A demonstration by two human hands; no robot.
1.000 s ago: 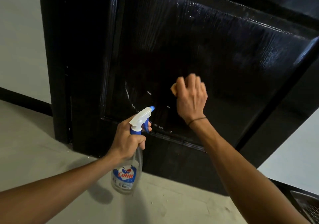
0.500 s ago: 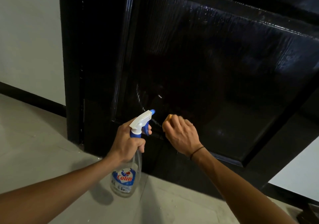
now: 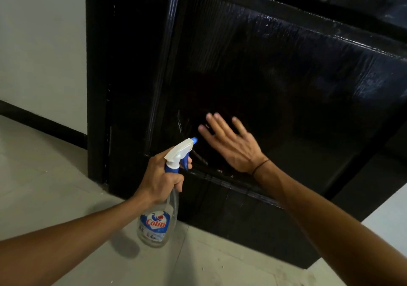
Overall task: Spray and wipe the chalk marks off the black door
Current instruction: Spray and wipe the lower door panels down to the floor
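The black door (image 3: pixel 275 76) fills most of the view, its glossy recessed panel streaked with wet sheen along the upper and right edges. Faint pale chalk marks (image 3: pixel 181 122) show near the panel's lower left corner, a curved line running down toward the moulding at the panel's bottom edge. The left hand (image 3: pixel 160 179) grips the neck of a clear spray bottle (image 3: pixel 161 206), fingers wrapped round it with one finger on the blue trigger; the white and blue nozzle points at the lower left corner of the panel, just beside the chalk marks. The bottle carries a blue and red label and hangs above the pale floor (image 3: pixel 44 186). The right hand (image 3: pixel 229 144) lies spread against the panel near that same corner, fingers straight and apart; whether anything sits under the palm cannot be told. A thin dark band (image 3: pixel 261 166) circles the right wrist. A light wall (image 3: pixel 39 43) with a dark skirting stands to the left of the door frame.
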